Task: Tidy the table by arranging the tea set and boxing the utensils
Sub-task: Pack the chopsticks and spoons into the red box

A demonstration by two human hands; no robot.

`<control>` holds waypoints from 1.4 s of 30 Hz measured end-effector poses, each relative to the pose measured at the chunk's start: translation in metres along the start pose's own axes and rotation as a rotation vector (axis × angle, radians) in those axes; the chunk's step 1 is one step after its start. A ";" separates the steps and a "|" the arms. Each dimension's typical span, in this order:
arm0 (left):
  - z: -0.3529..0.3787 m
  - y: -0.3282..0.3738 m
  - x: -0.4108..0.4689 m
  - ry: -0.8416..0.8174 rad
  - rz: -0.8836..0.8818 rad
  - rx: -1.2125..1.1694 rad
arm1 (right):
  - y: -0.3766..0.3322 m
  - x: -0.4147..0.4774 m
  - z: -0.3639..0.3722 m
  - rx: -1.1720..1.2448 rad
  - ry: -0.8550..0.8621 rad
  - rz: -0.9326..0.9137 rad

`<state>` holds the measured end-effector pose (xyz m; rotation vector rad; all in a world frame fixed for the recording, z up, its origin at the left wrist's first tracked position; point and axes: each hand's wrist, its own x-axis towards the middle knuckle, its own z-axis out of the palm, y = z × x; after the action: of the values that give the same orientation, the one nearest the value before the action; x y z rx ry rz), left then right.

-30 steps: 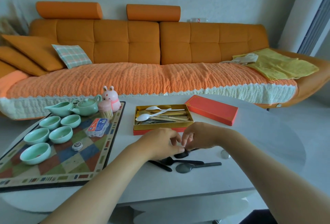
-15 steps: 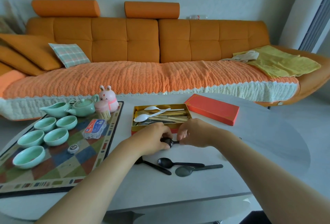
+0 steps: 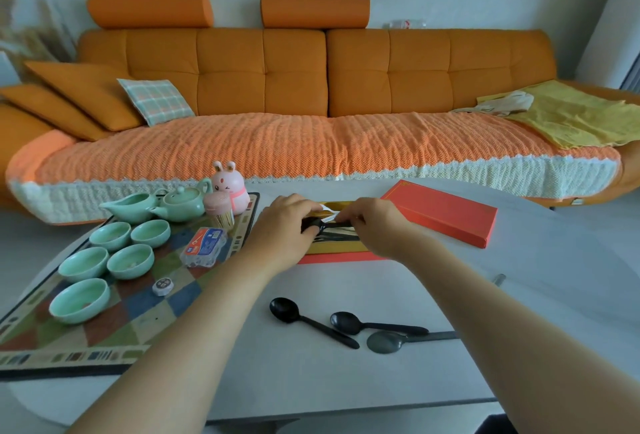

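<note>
My left hand [image 3: 281, 225] and my right hand [image 3: 375, 225] hold one black spoon [image 3: 320, 224] between them, over the open gold-lined utensil box [image 3: 341, 250]. The left fingers pinch its bowl, the right fingers its handle. The hands hide most of the box's contents. Two black spoons [image 3: 304, 319] [image 3: 372, 324] and a grey spoon [image 3: 398, 342] lie on the white table [image 3: 346, 381] near me. On the patterned tray [image 3: 104, 333] at left stand several pale green cups [image 3: 81, 300], a teapot [image 3: 180, 203] and a pitcher [image 3: 130, 206].
The red box lid [image 3: 443, 212] lies right of the box. On the tray also stand a pink rabbit figure [image 3: 230, 187], a toothpick holder [image 3: 220, 210], a small clear packet [image 3: 204, 248] and a round token [image 3: 162, 286]. An orange sofa [image 3: 311, 104] runs behind the table.
Both hands lifted one black spoon off the table and carried it away from me, up over the open box. Three spoons stay on the table.
</note>
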<state>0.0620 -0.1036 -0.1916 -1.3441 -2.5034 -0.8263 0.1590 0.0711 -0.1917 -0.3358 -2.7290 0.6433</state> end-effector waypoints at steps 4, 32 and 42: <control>0.004 -0.009 -0.002 -0.185 0.024 0.058 | -0.001 0.008 0.010 -0.064 -0.110 0.039; -0.010 0.038 -0.053 -0.639 0.073 0.020 | -0.015 -0.067 -0.022 -0.067 -0.654 -0.013; -0.002 0.026 -0.048 -0.452 -0.019 -0.039 | -0.009 -0.063 -0.014 -0.062 -0.447 0.001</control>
<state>0.1106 -0.1275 -0.1994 -1.6825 -2.8439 -0.6329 0.2205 0.0501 -0.1911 -0.2284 -3.1785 0.7062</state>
